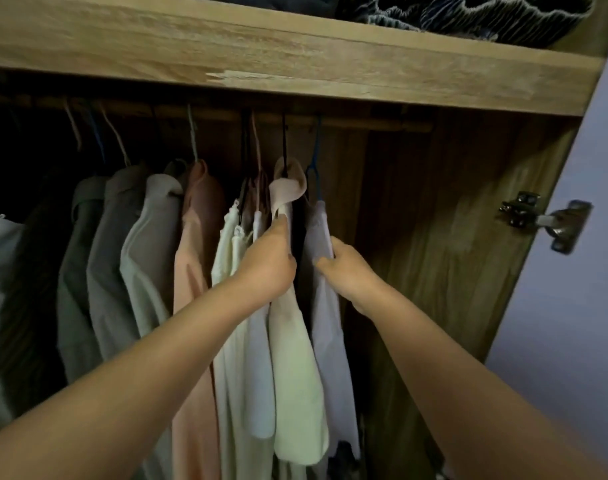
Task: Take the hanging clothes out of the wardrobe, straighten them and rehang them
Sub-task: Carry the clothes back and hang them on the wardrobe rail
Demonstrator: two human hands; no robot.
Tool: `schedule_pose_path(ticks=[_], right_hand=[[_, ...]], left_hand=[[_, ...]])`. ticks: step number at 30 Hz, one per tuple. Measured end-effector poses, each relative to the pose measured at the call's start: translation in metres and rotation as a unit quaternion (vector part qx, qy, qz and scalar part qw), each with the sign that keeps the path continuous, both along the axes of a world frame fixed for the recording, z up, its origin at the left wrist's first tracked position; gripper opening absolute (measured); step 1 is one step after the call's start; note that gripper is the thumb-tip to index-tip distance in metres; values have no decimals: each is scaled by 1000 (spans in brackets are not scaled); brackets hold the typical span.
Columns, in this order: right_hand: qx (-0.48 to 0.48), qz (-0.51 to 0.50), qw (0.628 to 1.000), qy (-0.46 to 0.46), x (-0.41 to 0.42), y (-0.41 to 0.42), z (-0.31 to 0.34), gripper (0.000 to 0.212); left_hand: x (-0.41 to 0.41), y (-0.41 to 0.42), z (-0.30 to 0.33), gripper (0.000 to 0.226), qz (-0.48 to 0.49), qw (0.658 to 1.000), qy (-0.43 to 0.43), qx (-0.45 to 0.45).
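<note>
Wooden wardrobe (451, 209), door open at 3 o'clock with a metal hinge (545, 220) showing; dim inside. Rail (364, 123) runs under the shelf (295, 64), which carries dark folded fabric at 1 o'clock.

Hanging clothes fill the rail from 9 o'clock across to centre. Last two on the right: cream collared garment (295, 358) on a black hanger (284, 147), and white garment (325, 341) on a blue hanger (316, 161), just beside it.

Left hand (267, 268): fingers curled round the front edge of the cream collared garment below the collar, grasping cloth. Right hand (347, 268): thumb and fingers pinch the upper edge of the white garment. Both grips are on fabric, not on hangers. The two hands part the garments; a dark gap sits between them.

Risks, as judged:
- Pulling by the cloth alone could slide a garment off its hanger shoulder, or tilt the hanger so it drops.
- Hooks sit close on the rail; lifting one may snag its neighbour and drag it along.
- Low light hides the hooks' seating, so a hook could catch under the shelf on the way out.
- Thin white fabric may stretch under a pinch.
</note>
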State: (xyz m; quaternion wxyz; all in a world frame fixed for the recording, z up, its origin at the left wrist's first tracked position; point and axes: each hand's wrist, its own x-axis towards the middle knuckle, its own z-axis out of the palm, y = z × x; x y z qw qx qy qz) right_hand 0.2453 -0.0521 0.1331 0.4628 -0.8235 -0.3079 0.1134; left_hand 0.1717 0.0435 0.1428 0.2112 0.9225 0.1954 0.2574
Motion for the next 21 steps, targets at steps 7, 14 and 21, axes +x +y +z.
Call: schedule_pose_path(ticks=[7,14,21], right_hand=[[2,-2,999,34,-36,-58,-44,56],[-160,61,981,92,-74,-114,-120,44],[-360,278,889,62,-141,-142,-169,50]], left_hand=[[-60,-30,-37,50,-46,997,-21,-60],[-147,-64,-121,37,45,984,114,-128],[-255,-117,-204,29,99,929,315,-168]])
